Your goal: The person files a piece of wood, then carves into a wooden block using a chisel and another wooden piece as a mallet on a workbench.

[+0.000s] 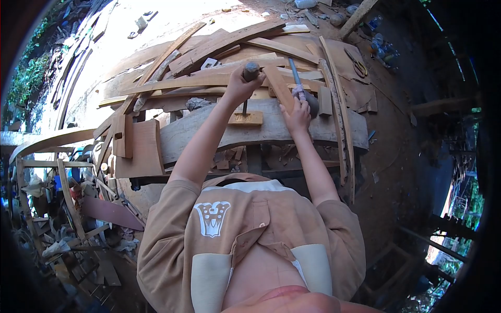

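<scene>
The left hand (pixel 241 87) is gripping a chisel (pixel 251 71), its fingers clamped around the handle and hiding most of it; only the dark, rounded butt is showing above the fist. Below, the narrow blade is standing nearly upright over a small yellowish wooden block (pixel 254 119), its tip meeting the slotted middle of the block. Whether the edge is sitting inside the slot is hard to make out. That block is resting on a thick, curved grey plank (pixel 180 131), in front of the person's chest, and the left forearm is covering part of this plank.

The right hand (pixel 297 116) is holding a flat wooden bar (pixel 279 87), fingers closed around its lower end and concealing it. The bar is slanting up and leftward, its upper end lying near the left fist. Just beyond the right hand, a blue rod (pixel 294 71) is running into a pale wrapping; the hand is overlapping that area, so contact there is unclear. A dark rounded object (pixel 313 104) beside it is partly hidden and cannot be identified.

Loose boards (pixel 227 47) are overlapping beyond the hands. A scissor-like tool (pixel 357 65) is lying to the right, its exact type uncertain. Dark rounded borders are cutting off the outer surroundings.
</scene>
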### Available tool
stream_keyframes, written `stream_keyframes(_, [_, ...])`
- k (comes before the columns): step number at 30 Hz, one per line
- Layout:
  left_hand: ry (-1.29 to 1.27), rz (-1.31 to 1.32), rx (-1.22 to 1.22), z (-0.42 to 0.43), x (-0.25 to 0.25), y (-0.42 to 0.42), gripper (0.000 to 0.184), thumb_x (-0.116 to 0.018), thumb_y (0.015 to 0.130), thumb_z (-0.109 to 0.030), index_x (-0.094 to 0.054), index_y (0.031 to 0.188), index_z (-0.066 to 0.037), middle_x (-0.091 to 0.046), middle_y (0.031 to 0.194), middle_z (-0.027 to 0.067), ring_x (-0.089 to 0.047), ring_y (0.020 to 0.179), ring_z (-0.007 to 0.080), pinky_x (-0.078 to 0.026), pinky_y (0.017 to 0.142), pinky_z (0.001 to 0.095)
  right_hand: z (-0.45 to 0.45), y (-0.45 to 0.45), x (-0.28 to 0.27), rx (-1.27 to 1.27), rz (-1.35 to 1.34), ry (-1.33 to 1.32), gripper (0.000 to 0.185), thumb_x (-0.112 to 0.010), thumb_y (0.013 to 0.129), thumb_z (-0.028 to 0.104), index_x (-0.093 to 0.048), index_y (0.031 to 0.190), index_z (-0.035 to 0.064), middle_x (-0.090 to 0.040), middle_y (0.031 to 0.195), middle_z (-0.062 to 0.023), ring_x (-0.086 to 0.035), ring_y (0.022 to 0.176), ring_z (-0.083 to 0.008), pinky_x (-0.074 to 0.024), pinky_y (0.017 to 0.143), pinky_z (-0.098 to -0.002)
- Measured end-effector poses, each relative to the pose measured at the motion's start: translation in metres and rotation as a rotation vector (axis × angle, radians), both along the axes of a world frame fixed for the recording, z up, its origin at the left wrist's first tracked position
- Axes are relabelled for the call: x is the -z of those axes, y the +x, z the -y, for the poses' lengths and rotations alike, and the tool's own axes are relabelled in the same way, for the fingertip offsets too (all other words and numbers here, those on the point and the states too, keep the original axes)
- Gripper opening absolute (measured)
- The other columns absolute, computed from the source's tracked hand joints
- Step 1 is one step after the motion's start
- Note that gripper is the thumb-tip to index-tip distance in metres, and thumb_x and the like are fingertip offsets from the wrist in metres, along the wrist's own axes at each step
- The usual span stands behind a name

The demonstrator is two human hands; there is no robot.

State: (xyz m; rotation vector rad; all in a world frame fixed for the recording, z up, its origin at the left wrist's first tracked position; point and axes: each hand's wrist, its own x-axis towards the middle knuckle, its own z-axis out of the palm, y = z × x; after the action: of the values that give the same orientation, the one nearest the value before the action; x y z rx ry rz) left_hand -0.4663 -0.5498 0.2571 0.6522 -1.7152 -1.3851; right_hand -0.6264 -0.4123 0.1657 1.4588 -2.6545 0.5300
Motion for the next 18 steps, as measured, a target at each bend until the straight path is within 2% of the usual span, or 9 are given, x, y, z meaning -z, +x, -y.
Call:
stream_keyframes(2, [0.047, 0.011, 0.017, 0.000, -0.003, 0.001, 0.020, -0.066, 0.076, -0.018, -0.051, 0.077, -0.005, -0.049, 0.065, -0.0025, -0.044, 0.060, 0.0054, -0.038, 0.054, 0.0216, 0.017, 0.000, -0.013, -0.182, 0.098, -0.358, 0.063, -0.062, 0.073, 0.045, -0.046, 0.116, 0.0017, -0.049, 0.101, -0.0160, -0.049, 0.094, -0.0313, -0.0429, 0.079, -0.0384])
stream_keyframes(4, [0.096, 0.023, 0.035, 0.000, -0.006, 0.002, 0.021, -0.066, 0.075, -0.019, -0.051, 0.080, -0.004, -0.049, 0.068, -0.0021, -0.043, 0.063, 0.0065, -0.038, 0.057, 0.0224, 0.032, 0.011, -0.060, -0.311, 0.427, -0.481, 0.067, -0.061, 0.074, 0.050, -0.046, 0.116, 0.0008, -0.051, 0.101, -0.0159, -0.050, 0.095, -0.0290, -0.0423, 0.079, -0.0358])
stream_keyframes(6, [0.093, 0.147, 0.068, 0.003, -0.009, 0.002, 0.024, -0.067, 0.075, -0.020, -0.054, 0.086, -0.003, -0.052, 0.071, -0.0011, -0.046, 0.065, 0.0063, -0.040, 0.059, 0.0215, 0.050, 0.024, -0.097, -0.446, 0.707, -0.570, 0.067, -0.061, 0.074, 0.052, -0.048, 0.115, 0.0008, -0.049, 0.111, -0.0126, -0.048, 0.103, -0.0192, -0.0409, 0.082, -0.0307])
stream_keyframes(9, [0.172, 0.228, 0.253, 0.007, -0.021, 0.005, 0.034, -0.068, 0.073, -0.023, -0.054, 0.097, -0.002, -0.056, 0.079, 0.0017, -0.050, 0.072, 0.0074, -0.042, 0.063, 0.0223, 0.084, 0.044, -0.128, -0.688, 0.951, -0.724, 0.058, -0.062, 0.076, 0.047, -0.052, 0.109, 0.0004, -0.054, 0.105, -0.0107, -0.050, 0.101, -0.0143, -0.0425, 0.079, -0.0283])
stream_keyframes(13, [0.177, 0.191, 0.203, 0.005, -0.013, 0.012, 0.046, -0.069, 0.072, -0.025, -0.050, 0.108, -0.002, -0.058, 0.088, 0.0052, -0.054, 0.081, 0.0118, -0.045, 0.071, 0.0260, 0.106, 0.053, -0.142, -0.850, 0.875, -0.457, 0.040, -0.065, 0.078, 0.035, -0.057, 0.096, -0.0004, -0.059, 0.086, -0.0080, -0.057, 0.083, -0.0111, -0.0462, 0.070, -0.0250])
stream_keyframes(15, [0.093, 0.482, 0.252, 0.003, 0.002, 0.033, 0.058, -0.071, 0.069, -0.032, -0.047, 0.114, -0.003, -0.057, 0.099, 0.0115, -0.056, 0.093, 0.0208, -0.044, 0.082, 0.0318, 0.113, 0.058, -0.126, -0.729, 0.876, -0.443, 0.025, -0.065, 0.079, 0.023, -0.056, 0.081, 0.0003, -0.058, 0.068, -0.0037, -0.058, 0.063, -0.0096, -0.0465, 0.059, -0.0209])
stream_keyframes(16, [-0.021, 0.664, 0.201, 0.007, 0.040, 0.043, 0.066, -0.072, 0.064, -0.040, -0.047, 0.114, -0.004, -0.054, 0.110, 0.0172, -0.051, 0.105, 0.0285, -0.039, 0.091, 0.0351, 0.119, 0.059, -0.118, -0.705, 0.930, -0.543, 0.020, -0.065, 0.079, 0.018, -0.052, 0.073, 0.0029, -0.056, 0.064, -0.0026, -0.056, 0.054, -0.0092, -0.0451, 0.051, -0.0202])
stream_keyframes(17, [-0.091, 0.891, 0.261, 0.001, 0.039, 0.054, 0.083, -0.073, 0.058, -0.049, -0.041, 0.122, -0.007, -0.041, 0.126, 0.0206, -0.035, 0.121, 0.0335, -0.031, 0.098, 0.0436, 0.120, 0.060, -0.118, -0.707, 0.936, -0.539, 0.020, -0.065, 0.079, 0.018, -0.052, 0.073, 0.0029, -0.056, 0.064, -0.0026, -0.056, 0.054, -0.0092, -0.0451, 0.051, -0.0202])
stream_keyframes(18, [-0.159, 1.097, 0.224, -0.012, 0.044, 0.060, 0.087, -0.070, 0.060, -0.053, -0.035, 0.127, -0.011, -0.032, 0.132, 0.0198, -0.024, 0.126, 0.0353, -0.024, 0.099, 0.0503, 0.120, 0.060, -0.119, -0.638, 1.145, -0.589, 0.021, -0.065, 0.079, 0.018, -0.052, 0.072, 0.0041, -0.055, 0.062, -0.0025, -0.056, 0.054, -0.0094, -0.0447, 0.050, -0.0208])
